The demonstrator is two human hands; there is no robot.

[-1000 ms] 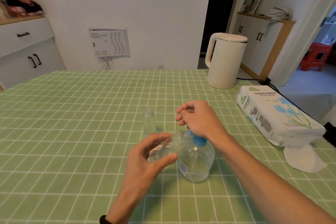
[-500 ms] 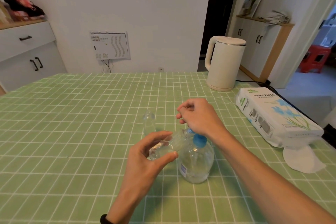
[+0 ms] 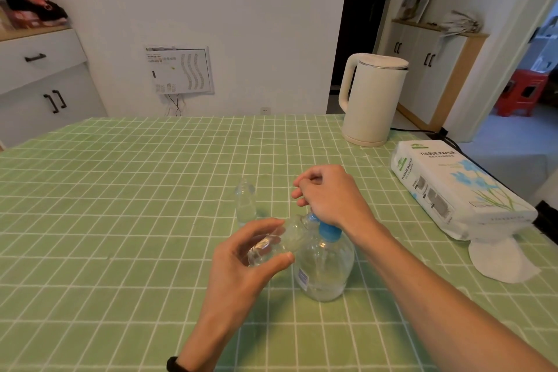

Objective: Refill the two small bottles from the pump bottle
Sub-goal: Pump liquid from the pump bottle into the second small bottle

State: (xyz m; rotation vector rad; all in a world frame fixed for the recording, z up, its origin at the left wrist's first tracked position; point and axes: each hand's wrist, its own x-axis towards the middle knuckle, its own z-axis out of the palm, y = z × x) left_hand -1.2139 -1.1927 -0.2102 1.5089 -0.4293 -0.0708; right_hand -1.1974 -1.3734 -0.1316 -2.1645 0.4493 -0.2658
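A clear round pump bottle [image 3: 327, 266] with a blue collar stands on the green checked tablecloth [image 3: 120, 220] near the middle. My right hand [image 3: 329, 195] rests on top of its pump head with the fingers curled, hiding the pump. My left hand [image 3: 241, 263] grips a small clear bottle [image 3: 276, 240], tilted so its mouth points at the pump's spout. A second small clear bottle [image 3: 245, 201] stands upright on the cloth just beyond, untouched.
A cream electric kettle [image 3: 373, 98] stands at the back right with its cord running off the table. A pack of tissue paper [image 3: 453, 190] lies along the right edge, with a loose white tissue [image 3: 501, 258] in front of it.
Both hands and the bottles keep nearly the same pose; only the camera view has shifted slightly.
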